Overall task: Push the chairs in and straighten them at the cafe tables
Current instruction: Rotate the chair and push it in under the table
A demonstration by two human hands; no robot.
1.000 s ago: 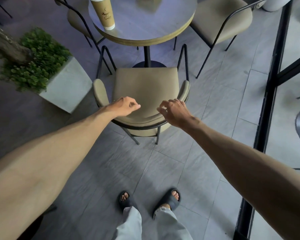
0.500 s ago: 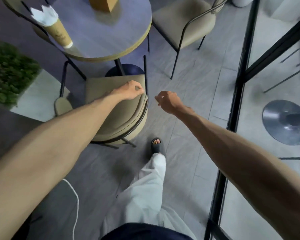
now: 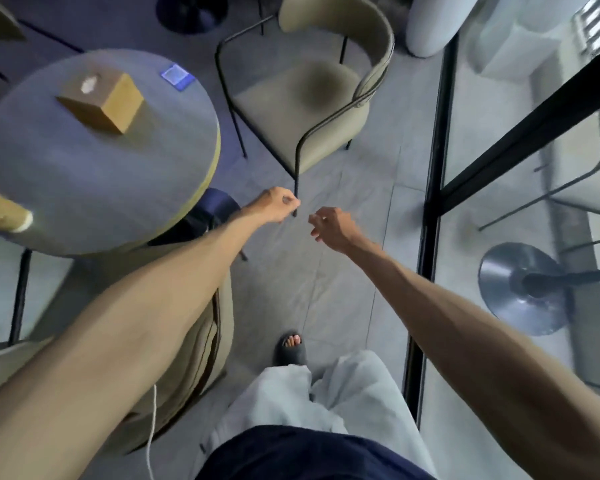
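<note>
A beige padded chair (image 3: 302, 98) with a thin black frame stands ahead, pulled out from the round grey table (image 3: 94, 157) and turned at an angle to it. A second beige chair (image 3: 205, 327) sits tucked under the table at lower left, mostly hidden by my left forearm. My left hand (image 3: 276, 204) is a loose fist holding nothing, just in front of the far chair's near leg. Beside it, my right hand (image 3: 331, 225) hangs with fingers apart, empty, above the tiled floor.
On the table stand a brown tissue box (image 3: 101, 100), a blue coaster (image 3: 176, 76) and a paper cup (image 3: 4, 213) at the left edge. A black-framed glass wall (image 3: 430, 202) runs along the right, with a metal table base (image 3: 523, 289) behind it. My sandalled foot (image 3: 290, 348) steps forward.
I have let go of the first chair, now pushed under the table, and walked right and forward. Both hands are off it and near the second chair.
</note>
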